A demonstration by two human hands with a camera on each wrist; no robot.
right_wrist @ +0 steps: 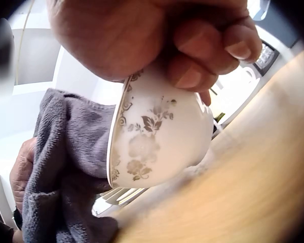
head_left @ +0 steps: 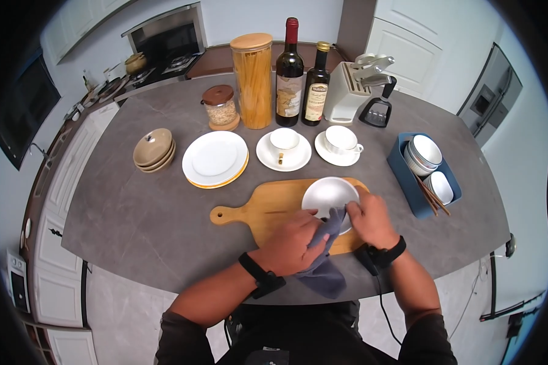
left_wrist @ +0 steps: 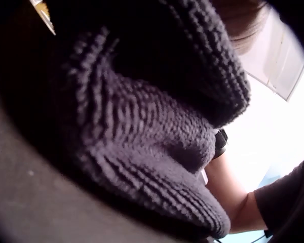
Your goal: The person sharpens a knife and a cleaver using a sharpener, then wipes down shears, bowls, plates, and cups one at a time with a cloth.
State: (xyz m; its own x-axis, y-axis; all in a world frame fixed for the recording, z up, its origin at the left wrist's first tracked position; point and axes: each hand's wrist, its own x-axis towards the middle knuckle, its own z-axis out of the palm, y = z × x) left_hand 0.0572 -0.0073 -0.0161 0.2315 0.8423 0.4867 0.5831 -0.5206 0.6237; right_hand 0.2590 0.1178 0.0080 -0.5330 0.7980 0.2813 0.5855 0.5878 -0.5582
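A white bowl with a floral pattern on its outside is tilted over the wooden cutting board. My right hand grips it at the rim, fingers curled against its outer wall in the right wrist view. In my left hand is a grey-purple towel, bunched and pushed into the bowl's mouth. Ribbed folds of the towel fill most of the left wrist view and hide the left fingers there. The towel's lower end hangs past the board toward the table's near edge.
Beyond the board stand stacked plates, two cups on saucers and brown bowls. A blue bin with bowls and chopsticks is at the right. Bottles, a pasta jar and a knife block line the back.
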